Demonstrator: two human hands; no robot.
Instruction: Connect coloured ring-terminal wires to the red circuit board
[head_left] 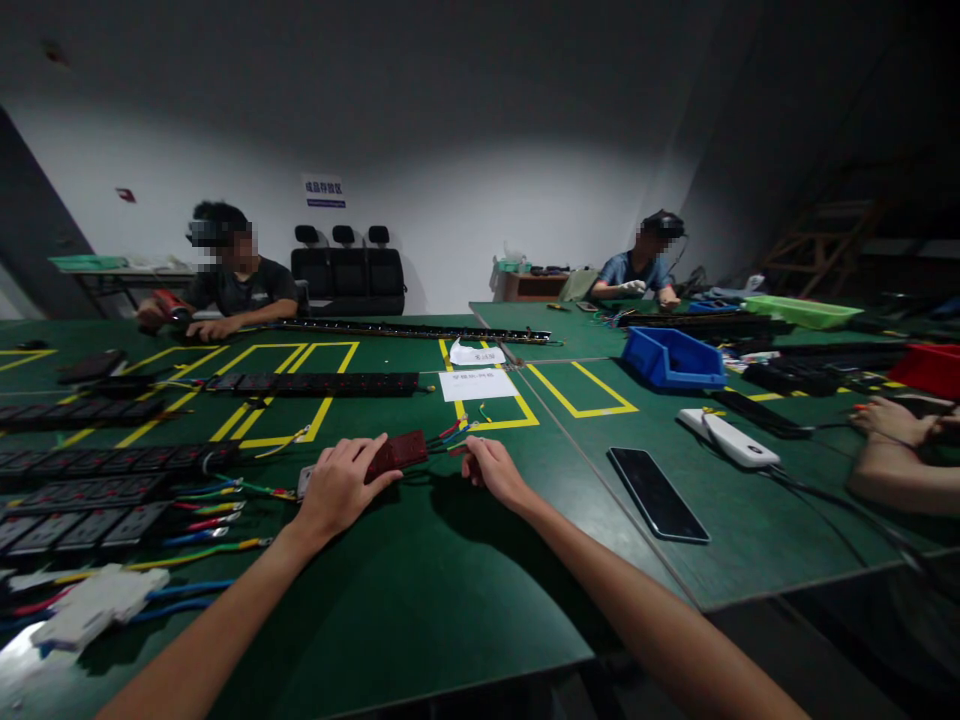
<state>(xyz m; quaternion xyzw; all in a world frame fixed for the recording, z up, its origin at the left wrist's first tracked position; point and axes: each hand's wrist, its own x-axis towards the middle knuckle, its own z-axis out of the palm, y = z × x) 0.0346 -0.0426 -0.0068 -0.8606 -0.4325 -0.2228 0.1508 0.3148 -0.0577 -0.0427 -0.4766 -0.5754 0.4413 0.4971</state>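
Note:
My left hand (339,487) rests on the green table (420,590) with its fingers laid over the left end of a small dark red module (400,452). Coloured wires (457,432) stick out of the module's right end. My right hand (489,468) is curled at those wires, fingertips pinched close to them. What the right fingertips grip is too small to make out. A black phone (657,493) lies face up to the right of my right forearm.
Rows of black socket strips (90,490) and loose wired leads (202,520) lie at left. A white paper (477,384), a blue bin (671,357) and a white device (731,438) lie beyond. Two people sit at the far side; another person's arm (896,470) rests at right.

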